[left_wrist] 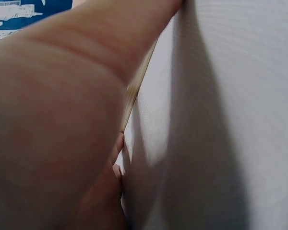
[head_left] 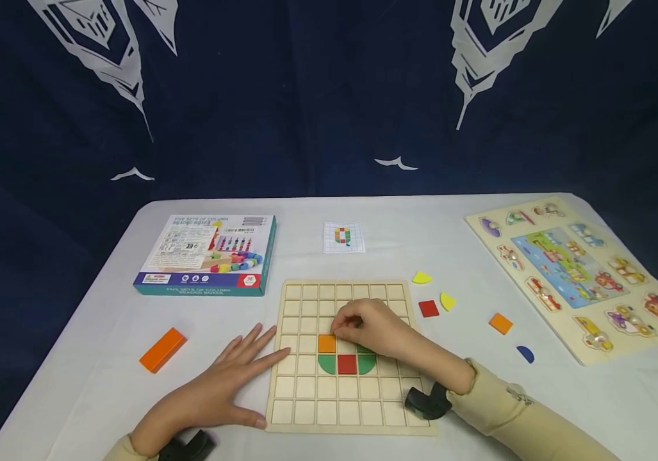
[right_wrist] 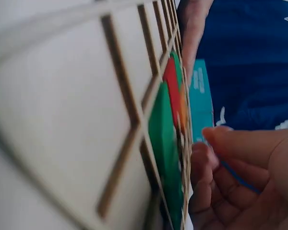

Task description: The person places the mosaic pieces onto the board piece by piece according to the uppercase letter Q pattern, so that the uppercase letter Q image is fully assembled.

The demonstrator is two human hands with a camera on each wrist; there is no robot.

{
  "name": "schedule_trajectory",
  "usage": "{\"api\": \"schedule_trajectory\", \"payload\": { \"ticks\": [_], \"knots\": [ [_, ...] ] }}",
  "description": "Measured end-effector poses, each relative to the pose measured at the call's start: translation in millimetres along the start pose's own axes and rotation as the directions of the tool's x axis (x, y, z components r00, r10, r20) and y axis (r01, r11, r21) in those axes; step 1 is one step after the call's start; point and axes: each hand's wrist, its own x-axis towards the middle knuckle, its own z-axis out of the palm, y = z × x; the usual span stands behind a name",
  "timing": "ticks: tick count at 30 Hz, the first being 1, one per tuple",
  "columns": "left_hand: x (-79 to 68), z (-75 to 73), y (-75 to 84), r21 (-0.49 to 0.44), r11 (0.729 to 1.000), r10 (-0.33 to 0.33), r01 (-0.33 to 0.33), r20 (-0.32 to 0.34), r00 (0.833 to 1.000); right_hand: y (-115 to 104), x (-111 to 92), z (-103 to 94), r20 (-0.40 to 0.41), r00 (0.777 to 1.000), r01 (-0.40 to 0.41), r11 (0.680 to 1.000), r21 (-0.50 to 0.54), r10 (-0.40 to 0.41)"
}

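My left hand [head_left: 222,390] lies with fingers spread beside the wooden grid board [head_left: 300,410], its index finger reaching over the left edge and its thumb at the front left corner. Over the middle of the board is my right hand [head_left: 375,326], thumb and fingers drawn together just above an orange square [head_left: 326,344]. A thin blue line shows among its fingers in the right wrist view, but I cannot tell if they hold anything. Below lie a green quarter-round [head_left: 326,364], a red square [head_left: 347,364] and another green quarter-round [head_left: 366,364]; more green shows under the hand.
Right of the board lie two yellow pieces [head_left: 421,277], a red square [head_left: 429,308], an orange square [head_left: 501,323] and a blue half-round [head_left: 526,354]. Behind is a pattern card [head_left: 329,246]. A boxed set [head_left: 202,256] and orange block [head_left: 163,350] are left, a picture puzzle [head_left: 565,342] right.
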Motion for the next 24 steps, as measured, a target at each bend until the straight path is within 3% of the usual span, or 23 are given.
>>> {"api": "schedule_trajectory", "payload": {
  "ticks": [5, 10, 17, 24],
  "knots": [
    [-0.3, 0.8, -0.2, -0.009, 1.000, -0.005, 0.005, 0.003, 1.000, 7, -18, -21.4, -0.004, 0.998, -0.057, 0.992, 0.110, 0.058],
    [-0.5, -0.2, 0.8, -0.020, 1.000, -0.002, 0.002, -0.002, 1.000, 23, -45, -57.2, -0.087, 0.986, -0.126, 0.976, 0.180, 0.143],
    [-0.8, -1.3, 2.5, -0.014, 1.000, -0.013, 0.013, 0.005, 1.000, 46, -92, -102.0, -0.278, 0.913, -0.285, 0.955, 0.087, 0.298],
    [0.0, 0.3, 1.3, -0.033, 0.999, -0.026, 0.027, 0.007, 1.000, 62, -123, -122.4, -0.381, 0.871, -0.359, 0.932, -0.058, 0.311]
  ]
}}
